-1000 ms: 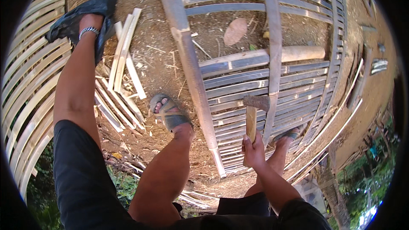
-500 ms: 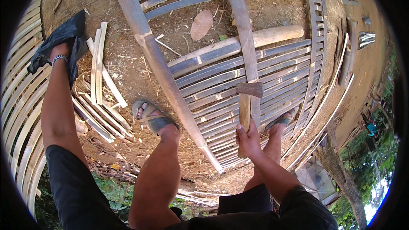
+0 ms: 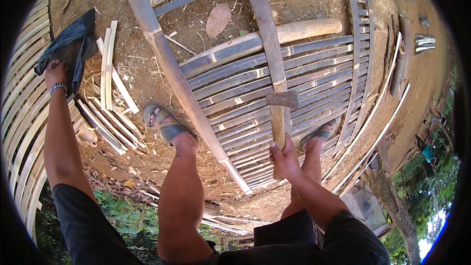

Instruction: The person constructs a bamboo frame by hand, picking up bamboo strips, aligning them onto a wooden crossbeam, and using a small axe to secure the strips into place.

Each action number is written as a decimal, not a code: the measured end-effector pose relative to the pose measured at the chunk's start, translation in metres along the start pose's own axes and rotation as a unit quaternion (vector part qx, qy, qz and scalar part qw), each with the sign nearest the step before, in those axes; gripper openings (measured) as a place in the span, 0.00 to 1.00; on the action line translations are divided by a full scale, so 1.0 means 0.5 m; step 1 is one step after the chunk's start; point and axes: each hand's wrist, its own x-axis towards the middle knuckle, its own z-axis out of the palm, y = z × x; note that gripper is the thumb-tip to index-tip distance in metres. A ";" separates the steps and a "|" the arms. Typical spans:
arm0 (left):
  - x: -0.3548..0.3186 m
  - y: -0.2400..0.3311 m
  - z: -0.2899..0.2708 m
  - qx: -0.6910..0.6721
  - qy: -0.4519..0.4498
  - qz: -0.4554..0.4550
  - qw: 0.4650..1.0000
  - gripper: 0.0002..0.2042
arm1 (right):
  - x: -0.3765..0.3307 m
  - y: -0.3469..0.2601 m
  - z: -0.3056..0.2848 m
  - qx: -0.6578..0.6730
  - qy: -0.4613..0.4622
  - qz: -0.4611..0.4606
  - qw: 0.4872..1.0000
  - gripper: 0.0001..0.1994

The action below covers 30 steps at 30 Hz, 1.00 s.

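Note:
My right hand [image 3: 285, 161] is closed around the wooden handle of a hatchet [image 3: 283, 99], held upright with its dark metal head at the top. The hatchet is over the slats of a bamboo panel [image 3: 235, 99]. Far to the left, my left hand [image 3: 56, 72] has its fingers closed on a black plastic bag [image 3: 81, 41]. The bag hangs partly over a bench of bamboo slats [image 3: 24, 93]. What the bag contains, if anything, cannot be seen.
Split bamboo strips [image 3: 109, 66] lie on the dirt between the bench and my left sandal [image 3: 167, 123]. A thick bamboo pole [image 3: 159, 49] borders the panel. A dry leaf [image 3: 218, 19] lies beyond. Long pale strips [image 3: 378, 113] run along the right side.
My left hand, earlier mostly hidden by the black bag, now shows gripping its near edge, slightly lower. The hatchet stays in my right hand. The view has shifted slightly.

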 end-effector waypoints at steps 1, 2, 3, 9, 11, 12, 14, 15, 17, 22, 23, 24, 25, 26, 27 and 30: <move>-0.006 -0.010 -0.019 -0.036 0.009 0.015 0.999 0.19 | 0.000 -0.001 -0.005 0.003 -0.007 -0.002 1.000 0.11; -0.007 -0.024 -0.033 -0.097 0.019 -0.020 0.995 0.19 | 0.001 -0.002 -0.010 0.006 -0.013 -0.006 1.000 0.11; -0.007 -0.036 -0.048 -0.158 0.029 -0.054 0.986 0.19 | -0.001 -0.004 -0.014 0.005 -0.019 -0.013 1.000 0.11; -0.142 0.048 -0.066 -0.488 0.172 -0.105 0.849 0.15 | -0.018 0.013 -0.066 0.027 -0.019 0.015 0.999 0.15; -0.254 0.143 -0.056 -0.593 0.198 -0.075 0.777 0.12 | -0.022 0.019 -0.086 0.044 -0.016 0.013 0.999 0.16; -0.347 0.237 -0.055 -0.554 0.159 -0.026 0.817 0.11 | -0.024 0.020 -0.100 0.036 -0.005 0.013 0.999 0.16; -0.496 0.385 -0.080 -0.528 0.067 0.036 0.846 0.11 | -0.025 0.022 -0.116 0.033 -0.002 0.008 0.999 0.15; -0.550 0.436 -0.082 -0.543 0.012 0.041 0.839 0.11 | -0.021 0.021 -0.117 0.043 -0.016 -0.004 0.999 0.15; -0.664 0.551 -0.036 -0.604 -0.087 -0.015 0.792 0.12 | -0.006 0.017 -0.137 0.054 -0.032 -0.027 0.998 0.15; -0.791 0.772 0.093 -0.535 -0.188 0.091 0.819 0.10 | 0.049 -0.007 -0.160 0.057 -0.038 -0.050 0.996 0.15; -0.807 0.812 0.122 -0.510 -0.184 0.123 0.831 0.10 | 0.059 -0.017 -0.167 0.052 -0.038 -0.051 0.997 0.15; -0.827 0.850 0.144 -0.488 -0.154 0.149 0.846 0.10 | 0.068 -0.024 -0.173 0.063 -0.034 -0.057 0.996 0.15; -0.845 0.887 0.159 -0.464 -0.123 0.176 0.859 0.09 | 0.078 -0.026 -0.184 0.052 -0.034 -0.065 0.996 0.15; -0.851 0.908 0.174 -0.438 -0.090 0.202 0.871 0.08 | 0.088 -0.027 -0.192 0.042 -0.037 -0.074 0.996 0.15; -0.852 0.915 0.197 -0.432 -0.054 0.218 0.873 0.07 | 0.096 -0.027 -0.199 0.033 -0.039 -0.083 0.995 0.15; -0.870 0.920 0.258 -0.408 0.042 0.256 0.875 0.05 | 0.108 -0.027 -0.211 0.049 -0.044 -0.075 0.995 0.15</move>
